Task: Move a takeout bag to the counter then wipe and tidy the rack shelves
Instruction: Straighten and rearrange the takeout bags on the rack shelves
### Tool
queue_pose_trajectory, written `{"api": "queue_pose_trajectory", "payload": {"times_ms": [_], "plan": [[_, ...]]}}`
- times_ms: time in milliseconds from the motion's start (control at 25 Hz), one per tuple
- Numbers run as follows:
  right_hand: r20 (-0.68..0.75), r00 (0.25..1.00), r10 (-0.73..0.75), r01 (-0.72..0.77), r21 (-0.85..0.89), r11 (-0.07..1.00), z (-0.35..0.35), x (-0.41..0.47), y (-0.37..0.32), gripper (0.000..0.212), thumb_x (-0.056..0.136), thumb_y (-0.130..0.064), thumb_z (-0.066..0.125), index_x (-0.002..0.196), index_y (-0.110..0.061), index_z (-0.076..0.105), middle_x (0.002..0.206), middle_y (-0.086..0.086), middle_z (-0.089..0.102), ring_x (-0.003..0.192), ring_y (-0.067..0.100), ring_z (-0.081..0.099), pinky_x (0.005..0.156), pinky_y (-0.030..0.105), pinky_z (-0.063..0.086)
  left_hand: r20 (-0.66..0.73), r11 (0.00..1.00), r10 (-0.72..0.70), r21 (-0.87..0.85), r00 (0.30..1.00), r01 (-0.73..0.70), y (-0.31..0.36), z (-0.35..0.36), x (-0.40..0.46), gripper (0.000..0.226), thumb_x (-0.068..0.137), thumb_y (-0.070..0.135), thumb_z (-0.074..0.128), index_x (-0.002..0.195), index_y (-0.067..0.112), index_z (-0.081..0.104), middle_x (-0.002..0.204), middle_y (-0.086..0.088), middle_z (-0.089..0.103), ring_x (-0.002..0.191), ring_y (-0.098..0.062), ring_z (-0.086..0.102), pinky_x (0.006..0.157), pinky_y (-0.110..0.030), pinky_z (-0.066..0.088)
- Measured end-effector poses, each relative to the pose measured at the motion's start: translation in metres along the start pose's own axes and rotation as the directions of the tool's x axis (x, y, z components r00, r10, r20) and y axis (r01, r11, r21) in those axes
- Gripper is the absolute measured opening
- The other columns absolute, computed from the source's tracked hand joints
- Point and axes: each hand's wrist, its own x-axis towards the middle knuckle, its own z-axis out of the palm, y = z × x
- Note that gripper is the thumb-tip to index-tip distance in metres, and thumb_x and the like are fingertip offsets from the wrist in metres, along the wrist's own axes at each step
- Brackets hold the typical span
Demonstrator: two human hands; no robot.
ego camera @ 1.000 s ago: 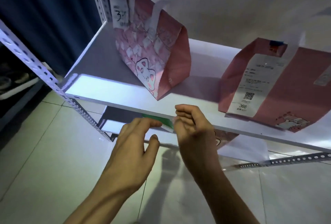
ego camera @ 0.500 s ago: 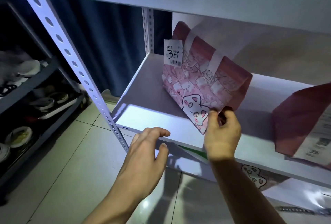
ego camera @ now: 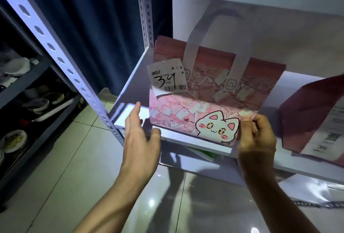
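A pink takeout bag (ego camera: 208, 98) with a white cartoon cat and a receipt marked 34 stands on the white rack shelf (ego camera: 134, 91), its broad face turned towards me. My right hand (ego camera: 256, 139) pinches the bag's lower right corner at the shelf's front edge. My left hand (ego camera: 140, 139) is open with fingers spread, just left of the bag's lower left corner and not touching it. White handles rise from the bag's top.
A second, darker pink bag (ego camera: 312, 121) with a printed receipt stands on the same shelf at right. A perforated rack post (ego camera: 61, 61) runs diagonally at left. A dark side rack (ego camera: 28, 102) holds bowls and dishes. Something green (ego camera: 206, 153) lies on the shelf below. The floor is tiled.
The bag has been swung round so that its broad cat face points at me. My right hand went from the bag's bottom edge to its lower right corner; my left hand rose beside the bag.
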Motion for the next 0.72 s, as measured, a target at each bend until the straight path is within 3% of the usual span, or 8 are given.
{"api": "queue_pose_trajectory", "payload": {"times_ms": [120, 200, 280, 400, 560, 720], "plan": [[-0.006, 1.000, 0.004, -0.004, 0.021, 1.000, -0.006, 0.002, 0.001, 0.010, 0.103, -0.001, 0.048, 0.099, -0.006, 0.056, 0.079, -0.022, 0.074, 0.070, -0.004, 0.071, 0.055, 0.010, 0.052, 0.095, 0.999, 0.048, -0.029, 0.994, -0.045, 0.002, 0.004, 0.000, 0.070, 0.094, 0.011, 0.050, 0.146, 0.051, 0.027, 0.147, 0.027, 0.039, 0.121, 0.018, 0.039, 0.107, -0.035, 0.040], [-0.041, 0.999, 0.021, -0.020, 0.038, 0.999, -0.009, 0.001, 0.002, 0.010, 0.102, -0.002, 0.051, 0.098, -0.010, 0.056, 0.078, -0.016, 0.074, 0.070, 0.000, 0.071, 0.056, 0.014, 0.054, 0.111, 0.997, 0.068, -0.034, 0.992, -0.064, 0.003, 0.006, -0.003, 0.071, 0.092, 0.008, 0.050, 0.143, 0.054, 0.030, 0.143, 0.028, 0.043, 0.122, 0.021, 0.037, 0.106, -0.034, 0.042], [-0.075, 0.996, 0.047, -0.041, 0.078, 0.996, -0.012, -0.002, 0.001, 0.009, 0.101, -0.003, 0.054, 0.103, -0.012, 0.057, 0.081, -0.008, 0.074, 0.074, 0.006, 0.073, 0.058, 0.019, 0.056, 0.110, 0.997, 0.071, -0.045, 0.991, -0.067, 0.002, 0.010, -0.010, 0.069, 0.090, 0.010, 0.049, 0.142, 0.053, 0.032, 0.141, 0.026, 0.045, 0.126, 0.013, 0.042, 0.106, -0.041, 0.045], [-0.126, 0.988, 0.091, -0.082, 0.070, 0.994, -0.014, -0.012, -0.005, 0.019, 0.101, -0.003, 0.054, 0.116, -0.013, 0.054, 0.084, -0.012, 0.076, 0.077, 0.004, 0.075, 0.056, 0.016, 0.055, 0.117, 0.992, 0.066, -0.117, 0.991, -0.052, 0.002, 0.013, -0.019, 0.064, 0.090, 0.018, 0.050, 0.142, 0.052, 0.034, 0.139, 0.022, 0.047, 0.123, -0.011, 0.056, 0.094, -0.058, 0.052], [-0.164, 0.974, 0.159, -0.162, -0.004, 0.987, -0.025, -0.030, -0.018, 0.024, 0.102, -0.007, 0.050, 0.099, -0.029, 0.057, 0.076, -0.029, 0.072, 0.066, -0.001, 0.072, 0.044, 0.016, 0.050, 0.059, 0.982, 0.053, -0.184, 0.997, -0.041, 0.000, 0.003, -0.038, 0.061, 0.093, 0.008, 0.056, 0.140, 0.044, 0.043, 0.132, 0.012, 0.056, 0.115, 0.001, 0.056, 0.094, -0.043, 0.052], [-0.141, 0.965, 0.221, -0.229, -0.041, 0.973, -0.047, -0.054, -0.037, 0.020, 0.105, -0.017, 0.046, 0.100, -0.029, 0.061, 0.083, -0.022, 0.074, 0.071, 0.009, 0.074, 0.046, 0.024, 0.055, 0.034, 0.978, -0.010, -0.206, 0.999, 0.016, 0.008, -0.007, -0.073, 0.061, 0.091, 0.000, 0.054, 0.134, 0.043, 0.049, 0.128, 0.011, 0.059, 0.116, -0.003, 0.055, 0.093, -0.032, 0.049]]}}
